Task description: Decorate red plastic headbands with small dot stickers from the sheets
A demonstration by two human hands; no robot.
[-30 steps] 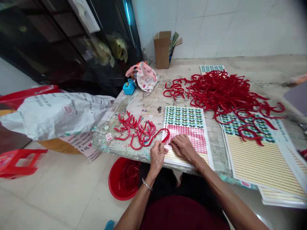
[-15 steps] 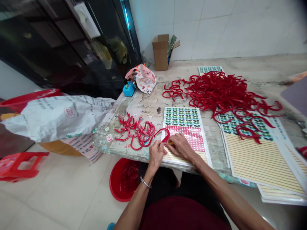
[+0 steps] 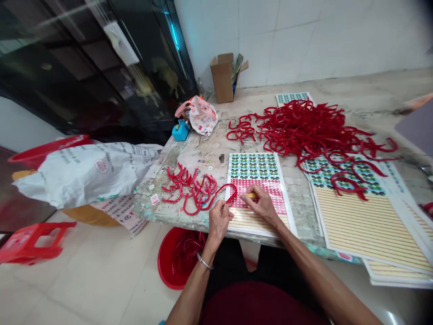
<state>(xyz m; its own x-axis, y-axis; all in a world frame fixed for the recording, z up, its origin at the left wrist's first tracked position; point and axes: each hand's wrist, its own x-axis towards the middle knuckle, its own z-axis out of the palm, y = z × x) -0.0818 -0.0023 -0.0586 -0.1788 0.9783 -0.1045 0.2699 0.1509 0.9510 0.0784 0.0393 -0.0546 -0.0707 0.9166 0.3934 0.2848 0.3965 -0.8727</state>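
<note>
A: What's moved since the last frame?
B: R hand [image 3: 264, 205]: it was right by L hand [image 3: 219, 221], now it's apart, over the pink rows of the middle sheet [image 3: 255, 167]. L hand's abt the same spot. View's shifted a bit too.
A: Fingers?
B: L: thumb + fingertips pinched on one end of a red strip [image 3: 233, 187]. R: closed round a small yellow item [image 3: 252, 195], can't tell what.
A: Strip's where, exactly?
B: Looped over the sheet's L edge; far end seems to run into the small heap [image 3: 192, 185].
A: Risks?
B: Loose pinch = strip prob springs free. Pull it quick & it might snag, dragging other strips along. R forearm crosses the sheet's near edge, so a careless sweep cd skew it. Righthand sheets [image 3: 365, 221] stick out past the table [image 3: 209, 149] edge; one knock & they cd slide off.
A: Counts, pls.
B: 1 strip in L, 1 yellow item in R. Middle sheet: 1 on top, any below unclear. Righthand sheets: 2+. Back sheet [image 3: 294, 97]: 1 visible. Heaps: 2, small & big heap [image 3: 311, 124], strips too tangled to count. Red basket [image 3: 162, 262], 1; cardboard box [image 3: 221, 83], 1; white bag [image 3: 204, 119], 1.
</note>
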